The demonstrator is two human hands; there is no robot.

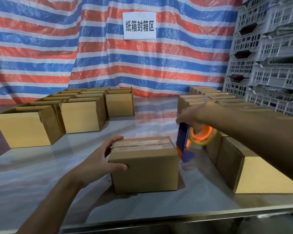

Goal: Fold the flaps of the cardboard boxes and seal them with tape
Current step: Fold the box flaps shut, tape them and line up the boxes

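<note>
Your left hand [98, 159] clamps the left end of the small brown cardboard box [145, 173], with the thumb on the near face and the fingers curled over the top edge. The box sits flaps shut, mid-way across the smooth grey table [41, 174]. Its long axis runs left to right, with glossy clear tape [142, 143] along the top seam. Your right hand [191, 115] grips the blue and orange plastic tape dispenser [184, 144], which is blurred and points nose down just beside the box's right end.

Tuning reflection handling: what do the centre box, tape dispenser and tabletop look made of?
Centre box: matte brown cardboard, creased edges; glossy clear tape on its top seam. Tape dispenser: probably plastic, solid blue and orange, blurred. Tabletop: likely stainless steel, grey sheen faintly mirroring the striped tarp.
</note>
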